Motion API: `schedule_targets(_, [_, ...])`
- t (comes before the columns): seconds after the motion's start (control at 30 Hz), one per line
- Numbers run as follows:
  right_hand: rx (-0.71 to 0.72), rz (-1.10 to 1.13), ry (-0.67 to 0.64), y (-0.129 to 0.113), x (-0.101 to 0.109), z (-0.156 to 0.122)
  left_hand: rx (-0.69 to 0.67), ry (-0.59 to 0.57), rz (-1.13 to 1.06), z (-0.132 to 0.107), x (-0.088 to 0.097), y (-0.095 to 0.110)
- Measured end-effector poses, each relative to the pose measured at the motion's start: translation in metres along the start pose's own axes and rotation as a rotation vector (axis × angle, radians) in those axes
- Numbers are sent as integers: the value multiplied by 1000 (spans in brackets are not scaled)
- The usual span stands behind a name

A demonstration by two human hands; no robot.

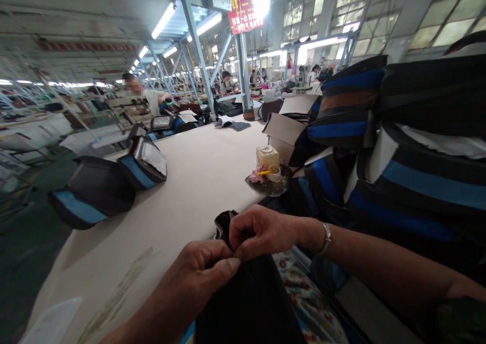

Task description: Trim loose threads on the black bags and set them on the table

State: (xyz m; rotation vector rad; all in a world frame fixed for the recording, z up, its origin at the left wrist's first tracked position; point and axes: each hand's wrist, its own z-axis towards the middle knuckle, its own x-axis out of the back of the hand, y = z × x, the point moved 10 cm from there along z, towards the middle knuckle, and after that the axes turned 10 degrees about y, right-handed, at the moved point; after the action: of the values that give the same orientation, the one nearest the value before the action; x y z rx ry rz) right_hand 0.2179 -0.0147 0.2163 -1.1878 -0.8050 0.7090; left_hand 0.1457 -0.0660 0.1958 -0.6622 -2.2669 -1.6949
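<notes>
A black fabric piece (pixel 250 303) lies across my lap and rises to the table's edge. My left hand (pixel 207 268) pinches its upper edge between thumb and fingers. Just to the right, my right hand (pixel 261 232), with a bracelet (pixel 326 238) at the wrist, grips the same edge, thumb against the fingers. The two thumbs nearly touch. Behind my right fingers the fabric's top end (pixel 225 221) stands up, dark with a pale rim. Whatever small part lies between the fingertips is hidden.
A pale table (pixel 190 182) spreads ahead. On it, a dark tray (pixel 271 186) holds a yellowish block (pixel 267 157) and a yellow stick. Black-and-blue bag pieces (pixel 142 164) lie at the left edge. Tall stacks of similar bags (pixel 425 182) crowd the right. A person (pixel 152 98) works beyond the table.
</notes>
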Motion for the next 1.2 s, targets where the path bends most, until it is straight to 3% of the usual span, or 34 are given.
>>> schedule_targets(0.1, [61,-76,6,-7,1,0,2,12,17,2,0,-5])
schedule_targets(0.2, [220,-221,34,-24,1,-3,-17,46,35,4,1,-2])
schedule_targets(0.3, [426,-417,71,-44,-3,-15,-111,126,150,2,6,11])
schedule_targets(0.4, [522,-686,71,-48,-11,-28,-199,163,223,-4,9,23])
schedule_targets(0.63, [834,-1167,59,-58,-33,-63,-80,-66,31,1,1,8])
schedule_targets(0.77, [965,-1209,81,-56,-43,-74,10,-283,-11,4,-17,-2])
schedule_targets(0.9, [885,-950,144,-54,-35,-78,-70,-261,120,-1,-17,7])
schedule_targets(1.0, [638,-607,306,-55,0,-67,-253,-142,272,-9,-12,26])
schedule_targets(1.07, [470,-485,325,-52,16,-55,-387,-89,331,-14,-13,38])
schedule_targets(1.13, [380,-451,188,-50,13,-42,-485,-55,371,-18,-15,45])
schedule_targets(1.2, [373,-436,-26,-51,-2,-34,-543,-18,402,-19,-17,48])
